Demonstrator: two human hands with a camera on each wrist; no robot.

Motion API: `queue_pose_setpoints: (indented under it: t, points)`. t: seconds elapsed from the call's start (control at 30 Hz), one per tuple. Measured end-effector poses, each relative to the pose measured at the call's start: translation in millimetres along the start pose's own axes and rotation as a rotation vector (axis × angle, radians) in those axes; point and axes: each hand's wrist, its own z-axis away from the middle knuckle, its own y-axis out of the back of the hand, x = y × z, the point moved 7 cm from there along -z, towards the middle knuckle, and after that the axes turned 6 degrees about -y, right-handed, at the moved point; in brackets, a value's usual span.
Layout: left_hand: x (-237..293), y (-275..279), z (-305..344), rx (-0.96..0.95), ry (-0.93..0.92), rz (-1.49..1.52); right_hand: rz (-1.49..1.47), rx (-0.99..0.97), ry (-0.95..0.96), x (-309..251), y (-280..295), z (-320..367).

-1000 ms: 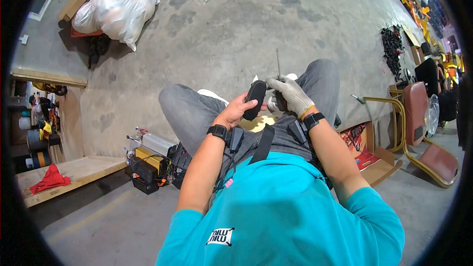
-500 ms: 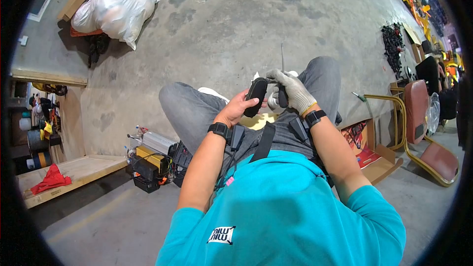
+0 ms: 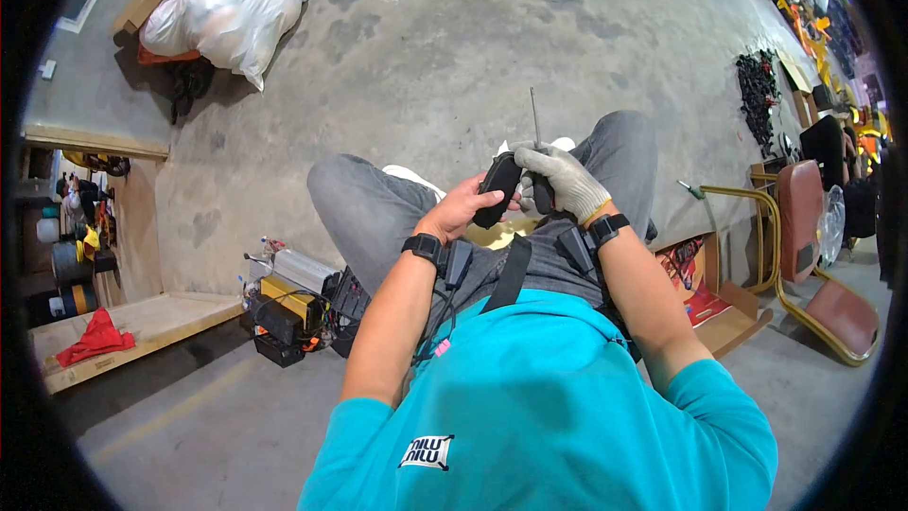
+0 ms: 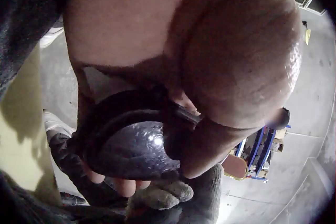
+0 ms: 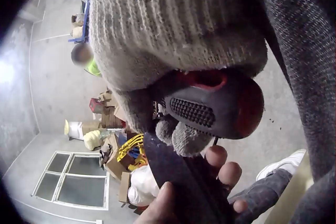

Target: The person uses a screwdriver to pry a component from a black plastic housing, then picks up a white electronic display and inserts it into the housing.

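Note:
My bare left hand (image 3: 456, 211) grips a black, elongated, rounded part (image 3: 497, 193) with the thumb laid across it. The left wrist view shows its glossy curved face (image 4: 139, 150) inside a dark rim; what the part is, I cannot tell. My right hand (image 3: 570, 185), in a knitted work glove, holds a screwdriver (image 3: 535, 118) whose thin shaft points away from my body. Its black and red handle (image 5: 197, 109) lies within the curled gloved fingers in the right wrist view. Gloved fingertips are right at the black part's edge.
Pale yellow surface (image 3: 494, 234) shows between my legs. Left of me are a battery-like pile with wires (image 3: 293, 298) and a wooden ledge with a red cloth (image 3: 97, 341). To the right are an open carton (image 3: 733, 317) and a chair (image 3: 799, 218). A white bag (image 3: 227, 24) lies farther off.
The black part has shifted slightly right, closer to the gloved hand. The screwdriver's shaft swung a little right, then back left. Both hands have kept their holds.

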Motion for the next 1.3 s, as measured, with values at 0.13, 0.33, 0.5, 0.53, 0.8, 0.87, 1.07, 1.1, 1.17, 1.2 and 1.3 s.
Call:
queue_pose_setpoints:
  t: [0.13, 0.33, 0.5, 0.53, 0.8, 0.87, 1.07, 1.1, 1.17, 1.2, 1.3]
  points:
    - [0.1, -3.0, 0.2, -0.02, -0.006, -0.02, -0.008, -0.026, 0.059, -5.7, -7.7, 7.0]
    - [-2.0, 0.8, -1.8, 0.004, -0.017, -0.069, -0.081, -0.038, 0.063, -5.6, -7.9, 5.8]
    - [-4.4, 3.1, -4.2, 0.014, -0.03, -0.101, -0.077, -0.011, 0.022, -3.0, -5.2, 4.0]
    - [-4.5, 4.0, -4.5, 0.025, -0.028, -0.103, -0.077, -0.01, 0.021, -2.9, -5.5, 4.1]
    - [-4.9, 2.6, -3.1, 0.057, 0.024, -0.112, -0.008, 0.014, 0.023, 4.5, 3.1, -4.9]
    - [-5.9, 2.5, -3.1, 0.059, 0.04, -0.077, -0.006, 0.022, 0.028, 4.6, 2.8, -4.7]
    - [-11.0, 3.7, -3.7, 0.053, 0.037, -0.065, 0.014, 0.036, -0.006, 7.0, 3.3, -4.7]
    - [-10.1, 3.3, -4.4, 0.033, 0.031, -0.091, 0.056, 0.041, 0.029, 4.2, 2.3, -5.2]
    - [-9.7, 2.8, -4.6, 0.014, 0.024, -0.116, 0.065, 0.032, 0.042, 3.3, 1.2, -3.6]
    - [-9.7, 2.3, -4.1, 0.009, 0.026, -0.119, 0.074, 0.022, 0.055, 2.4, 0.1, -2.8]
    - [-9.0, 0.3, -4.2, -0.003, 0.035, -0.093, 0.136, 0.033, 0.093, 1.9, 4.3, -5.7]
